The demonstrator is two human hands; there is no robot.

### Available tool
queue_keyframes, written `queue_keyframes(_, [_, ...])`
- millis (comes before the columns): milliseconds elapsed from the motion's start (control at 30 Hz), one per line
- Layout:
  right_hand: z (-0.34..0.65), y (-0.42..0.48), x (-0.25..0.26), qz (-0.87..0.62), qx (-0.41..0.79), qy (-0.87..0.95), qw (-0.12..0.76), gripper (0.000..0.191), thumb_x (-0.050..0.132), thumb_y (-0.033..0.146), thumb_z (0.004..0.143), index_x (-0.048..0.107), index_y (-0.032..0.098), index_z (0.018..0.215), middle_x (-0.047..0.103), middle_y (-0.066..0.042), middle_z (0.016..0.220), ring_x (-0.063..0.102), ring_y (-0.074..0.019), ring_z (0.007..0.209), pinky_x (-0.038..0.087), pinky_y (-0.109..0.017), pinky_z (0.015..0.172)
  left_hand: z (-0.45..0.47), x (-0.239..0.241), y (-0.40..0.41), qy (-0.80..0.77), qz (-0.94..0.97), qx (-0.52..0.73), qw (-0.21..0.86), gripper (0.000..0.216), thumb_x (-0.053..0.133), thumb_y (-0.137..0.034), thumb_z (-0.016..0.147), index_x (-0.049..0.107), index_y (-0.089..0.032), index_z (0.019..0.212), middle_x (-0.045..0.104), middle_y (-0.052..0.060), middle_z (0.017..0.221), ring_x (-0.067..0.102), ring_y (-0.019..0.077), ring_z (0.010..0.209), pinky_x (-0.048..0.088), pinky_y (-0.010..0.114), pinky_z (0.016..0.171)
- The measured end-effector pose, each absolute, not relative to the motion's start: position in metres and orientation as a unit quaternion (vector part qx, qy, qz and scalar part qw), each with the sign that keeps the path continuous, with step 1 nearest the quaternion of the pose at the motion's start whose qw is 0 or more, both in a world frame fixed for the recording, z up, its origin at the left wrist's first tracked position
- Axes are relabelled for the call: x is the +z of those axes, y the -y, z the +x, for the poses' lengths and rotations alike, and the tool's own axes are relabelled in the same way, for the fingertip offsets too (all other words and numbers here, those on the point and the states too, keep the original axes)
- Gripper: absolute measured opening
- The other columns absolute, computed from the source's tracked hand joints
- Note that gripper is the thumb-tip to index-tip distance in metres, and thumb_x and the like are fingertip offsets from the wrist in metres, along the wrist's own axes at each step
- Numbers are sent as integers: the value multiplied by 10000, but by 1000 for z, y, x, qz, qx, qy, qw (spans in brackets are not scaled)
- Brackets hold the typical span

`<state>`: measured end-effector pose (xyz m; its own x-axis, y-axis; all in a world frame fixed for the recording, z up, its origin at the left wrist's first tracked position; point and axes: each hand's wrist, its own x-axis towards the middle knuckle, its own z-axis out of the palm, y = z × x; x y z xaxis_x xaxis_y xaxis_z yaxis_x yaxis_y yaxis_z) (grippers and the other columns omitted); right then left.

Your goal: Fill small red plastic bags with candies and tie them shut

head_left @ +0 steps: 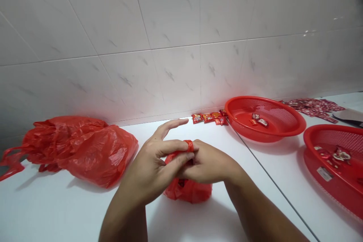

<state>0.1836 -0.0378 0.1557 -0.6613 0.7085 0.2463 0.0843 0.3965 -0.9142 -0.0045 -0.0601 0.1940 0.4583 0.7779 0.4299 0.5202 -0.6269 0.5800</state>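
Note:
A small filled red plastic bag (188,193) rests on the white table between my forearms. Above it, my left hand (161,159) pinches a twisted strip of the bag's top between thumb and bent finger, with another finger stretched out. My right hand (208,160) is closed against the same gathered top, its fingertips partly hidden behind the left hand. A loop of red plastic shows where the two hands meet. Dark contents show faintly near the bag's upper side.
Filled red bags (93,151) lie at the left. Small red packets (208,117) line the wall. Two red baskets, one behind (283,130) and one nearer (312,159), hold a few wrapped pieces at the right. Patterned packets (314,106) spread beyond them.

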Motion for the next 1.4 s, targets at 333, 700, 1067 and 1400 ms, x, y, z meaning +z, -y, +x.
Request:
queue_keyframes(333, [205, 28, 154, -238, 623, 684, 296, 588, 509, 684, 1036, 798, 173, 1003, 666, -27, 827, 465, -76, 589, 428, -214, 555, -20, 195, 49, -457, 797, 323, 228, 297, 698, -458, 970, 767, -326, 1227, 751, 54, 1301, 701, 284, 1219, 602, 439, 1028])
queue_keyframes(700, [201, 22, 149, -226, 623, 684, 306, 676, 412, 708, 1056, 627, 164, 717, 621, -5, 567, 479, -86, 470, 381, -220, 479, -18, 195, 50, -455, 790, 354, 209, 163, 731, -409, 922, 730, -254, 871, 688, 70, 1374, 678, 294, 1220, 611, 410, 937])
queue_keyframes(1067, [215, 18, 151, -200, 609, 678, 361, 354, 820, 497, 883, 762, 164, 776, 697, -12, 685, 629, -137, 651, 517, -266, 645, 1, 188, 52, -406, 778, 266, 400, 834, 774, -277, 862, 334, -388, 1562, 616, 131, 1434, 693, 275, 1203, 620, 344, 827])
queue_keyframes(1400, [234, 23, 159, -234, 490, 776, 320, 291, 698, 458, 997, 837, 207, 1041, 760, -66, 1013, 683, -158, 845, 546, -291, 781, -4, 186, 39, -487, 780, 195, 341, 404, 548, -191, 893, 539, -297, 1282, 717, -5, 860, 664, 190, 756, 479, 280, 634])
